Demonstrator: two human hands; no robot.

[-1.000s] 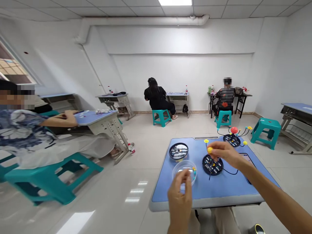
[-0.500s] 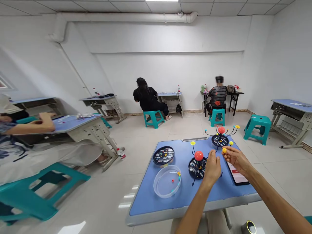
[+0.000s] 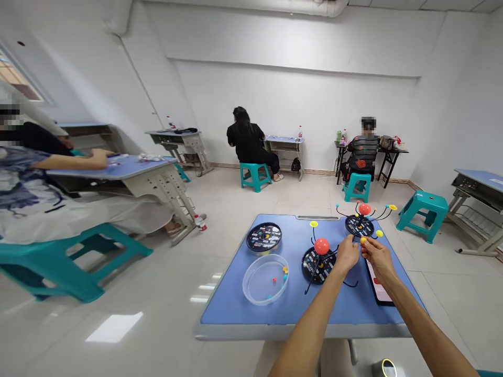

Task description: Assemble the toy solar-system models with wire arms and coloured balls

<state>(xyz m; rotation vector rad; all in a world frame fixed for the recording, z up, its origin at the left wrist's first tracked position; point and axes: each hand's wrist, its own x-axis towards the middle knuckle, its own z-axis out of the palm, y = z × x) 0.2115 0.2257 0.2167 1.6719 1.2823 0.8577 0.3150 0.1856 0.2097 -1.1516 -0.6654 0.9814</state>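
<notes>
In front of me on the desk, a solar system model has a black printed round base, a red ball in its centre and thin curved black arms. One arm carries a yellow piece at its tip. My left hand is closed at the right of this model, pinching one of its black arms; the fingers hide the arm's end. Close beside it, my right hand pinches a small yellow ball between thumb and fingertips, very near the left fingers.
A clear round tray with several small coloured balls stands left of the model, below another black disc. A second model stands behind my hands. A phone lies under my right wrist. Other people sit at desks around the room.
My right hand has brought the yellow ball closer to the left hand's fingertips. The left hand keeps its pinch. The camera view has tilted down a little.
</notes>
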